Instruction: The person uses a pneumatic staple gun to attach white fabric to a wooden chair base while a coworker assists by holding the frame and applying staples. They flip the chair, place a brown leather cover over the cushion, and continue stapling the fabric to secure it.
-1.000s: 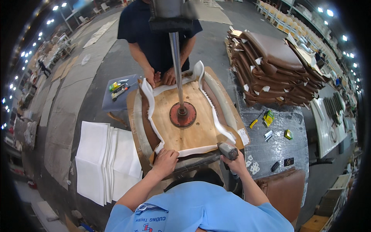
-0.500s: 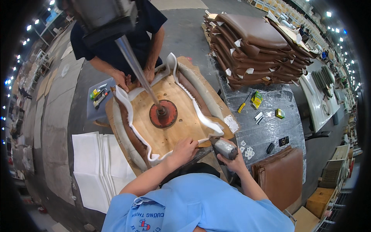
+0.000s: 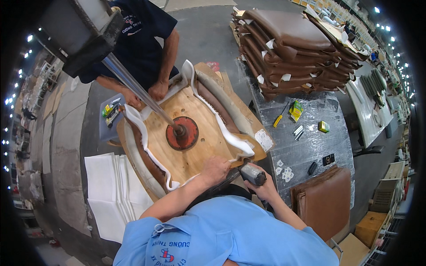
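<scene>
A seat panel lies underside up, its bare plywood board (image 3: pixel 195 113) edged with white padding (image 3: pixel 227 136) and a brown leather cover (image 3: pixel 212 98). At its near edge, the fingers of my left hand (image 3: pixel 216 170) are closed on the cover's rim, close to the near right corner. My right hand (image 3: pixel 266 187) is wrapped round a grey staple gun (image 3: pixel 254 174), its nose against or just beside that corner; the exact contact is hidden. A round red press foot (image 3: pixel 188 133) on a metal rod (image 3: pixel 140 86) rests on the board.
Across from me, a co-worker's hands (image 3: pixel 157 91) hold the far edge. White sheets (image 3: pixel 108 190) lie at left. On the right table are stacked brown covers (image 3: pixel 288 48), a yellow-handled screwdriver (image 3: pixel 278 120), staple strips (image 3: pixel 298 131), small boxes (image 3: pixel 324 127) and brown leather pieces (image 3: pixel 326 199).
My left hand has shifted right along the near edge, closer to the staple gun. The whole view has moved a little, and the co-worker's upper body now leans differently.
</scene>
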`<state>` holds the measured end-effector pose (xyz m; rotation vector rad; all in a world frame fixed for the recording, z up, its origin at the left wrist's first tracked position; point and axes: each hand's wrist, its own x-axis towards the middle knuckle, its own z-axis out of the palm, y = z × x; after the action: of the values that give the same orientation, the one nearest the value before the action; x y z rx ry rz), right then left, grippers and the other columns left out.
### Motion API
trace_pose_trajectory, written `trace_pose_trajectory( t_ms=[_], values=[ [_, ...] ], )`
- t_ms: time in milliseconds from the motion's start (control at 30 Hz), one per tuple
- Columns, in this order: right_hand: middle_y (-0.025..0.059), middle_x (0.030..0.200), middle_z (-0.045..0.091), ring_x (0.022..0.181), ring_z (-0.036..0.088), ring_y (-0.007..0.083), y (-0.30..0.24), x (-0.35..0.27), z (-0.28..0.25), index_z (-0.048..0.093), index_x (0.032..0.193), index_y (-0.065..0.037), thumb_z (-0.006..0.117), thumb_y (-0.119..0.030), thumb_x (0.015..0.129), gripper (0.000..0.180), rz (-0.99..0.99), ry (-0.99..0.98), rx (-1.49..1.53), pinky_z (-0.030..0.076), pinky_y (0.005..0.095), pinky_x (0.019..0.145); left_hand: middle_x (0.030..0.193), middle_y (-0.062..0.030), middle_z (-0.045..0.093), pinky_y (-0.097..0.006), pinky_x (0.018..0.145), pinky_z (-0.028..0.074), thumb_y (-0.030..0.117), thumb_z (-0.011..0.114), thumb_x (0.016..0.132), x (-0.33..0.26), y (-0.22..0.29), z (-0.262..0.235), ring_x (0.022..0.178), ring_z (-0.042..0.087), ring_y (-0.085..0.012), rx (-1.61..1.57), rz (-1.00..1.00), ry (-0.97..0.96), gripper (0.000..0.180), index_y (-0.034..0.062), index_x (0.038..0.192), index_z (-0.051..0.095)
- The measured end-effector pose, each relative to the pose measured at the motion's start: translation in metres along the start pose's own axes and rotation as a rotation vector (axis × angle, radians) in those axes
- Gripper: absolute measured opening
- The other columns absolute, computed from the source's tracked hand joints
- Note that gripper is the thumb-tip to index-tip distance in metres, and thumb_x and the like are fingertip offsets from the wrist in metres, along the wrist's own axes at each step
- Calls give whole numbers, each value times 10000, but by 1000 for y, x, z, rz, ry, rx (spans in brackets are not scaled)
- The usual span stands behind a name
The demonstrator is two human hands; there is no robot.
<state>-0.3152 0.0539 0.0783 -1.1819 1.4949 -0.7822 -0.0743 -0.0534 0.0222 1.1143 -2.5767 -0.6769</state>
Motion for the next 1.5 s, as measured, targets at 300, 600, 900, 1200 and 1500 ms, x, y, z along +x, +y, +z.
trace_pose_trajectory(
  t_ms=[300, 600, 900, 1200, 1500],
  values=[
    [123, 1408, 753, 1290, 713, 200, 5, 14, 11, 618, 1571, -73, 925, -132, 919, 723, -24, 24, 4, 540, 368, 1139, 965, -241, 759, -561, 875, 574, 180, 692, 1039, 13, -6, -1, 954, 727, -469, -331, -425, 30, 199, 10, 1055, 795],
    [126, 1389, 753, 1285, 715, 203, 19, 5, 18, 594, 1578, -78, 910, -165, 947, 711, -67, 51, 8, 544, 365, 1126, 1078, -238, 801, -539, 903, 596, 203, 691, 1034, 9, 8, 16, 1035, 763, -441, -488, -438, -21, 253, 30, 1171, 813],
    [126, 1413, 735, 1305, 698, 209, 33, 5, 25, 598, 1567, -56, 903, -157, 946, 699, -109, 79, 21, 527, 360, 1142, 1048, -240, 802, -548, 866, 596, 200, 685, 1036, 24, 4, 17, 996, 769, -453, -406, -393, -129, 219, 36, 1135, 791],
    [117, 1375, 733, 1252, 686, 188, 33, -4, 33, 593, 1558, -30, 912, -181, 943, 709, -138, 69, 0, 520, 351, 1125, 1013, -249, 800, -575, 864, 591, 211, 686, 1023, 36, 7, 16, 1003, 767, -464, -400, -379, -38, 216, 35, 1076, 801],
    [132, 1349, 747, 1220, 719, 217, 24, -3, 38, 599, 1552, -54, 904, -175, 945, 690, -105, 113, -48, 550, 363, 1092, 829, 2, 718, -290, 642, 540, 260, 699, 1096, 77, 7, 4, 734, 648, -79, -1229, -578, -98, 267, 10, 1095, 793]
  ],
)
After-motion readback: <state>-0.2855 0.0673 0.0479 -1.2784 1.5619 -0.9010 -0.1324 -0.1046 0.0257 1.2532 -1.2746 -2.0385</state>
